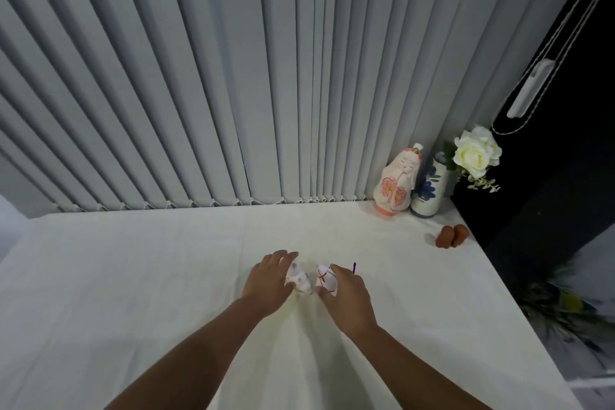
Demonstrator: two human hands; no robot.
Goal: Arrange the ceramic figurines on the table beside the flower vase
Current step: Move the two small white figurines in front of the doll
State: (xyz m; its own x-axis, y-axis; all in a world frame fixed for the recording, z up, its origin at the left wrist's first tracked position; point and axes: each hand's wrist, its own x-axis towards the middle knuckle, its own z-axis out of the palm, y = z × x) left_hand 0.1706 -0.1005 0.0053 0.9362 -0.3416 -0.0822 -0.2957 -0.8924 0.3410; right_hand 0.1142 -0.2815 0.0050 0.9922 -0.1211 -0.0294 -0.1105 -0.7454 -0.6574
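the left hand (270,278) curls around a small white figurine (299,279) with grey spots, fingers over its far side and thumb near its close side. the right hand (347,295) holds a small white figurine with red lines (325,280) the same way. the two little figurines sit side by side between the hands, nearly touching, and each looks longer going away from the person than across. far ahead and to the right of the right hand stands a tall doll figurine (396,181), upright, touching the flower vase (429,191) with a white rose (476,151). two small brown pieces (452,236) lie nearer, also to the right. the counter (166,260) has a white cloth. grey blinds (199,76) hang behind it.
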